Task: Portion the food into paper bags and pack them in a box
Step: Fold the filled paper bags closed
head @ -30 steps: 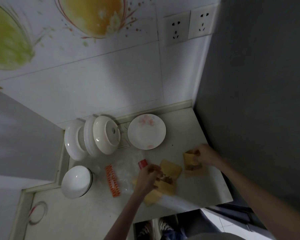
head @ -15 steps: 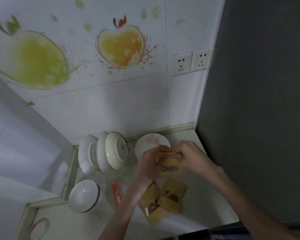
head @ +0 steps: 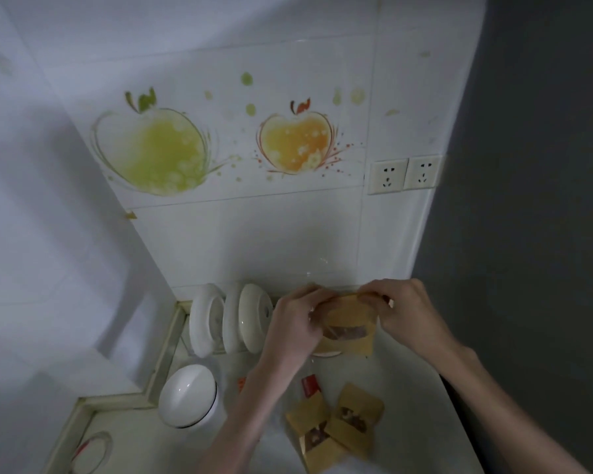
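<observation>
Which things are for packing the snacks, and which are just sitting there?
For the job:
- brown paper bag with a clear window, pinched at its top by the left hand and right hand
- two more brown window bags lying on the counter

Just sitting there:
- white dishes standing in a rack
- upturned white bowl
- wall sockets

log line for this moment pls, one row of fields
stage: closing bag top | left hand: pinches held paper bag | right hand: pinches same bag | counter: two filled bags | box: not in view
</observation>
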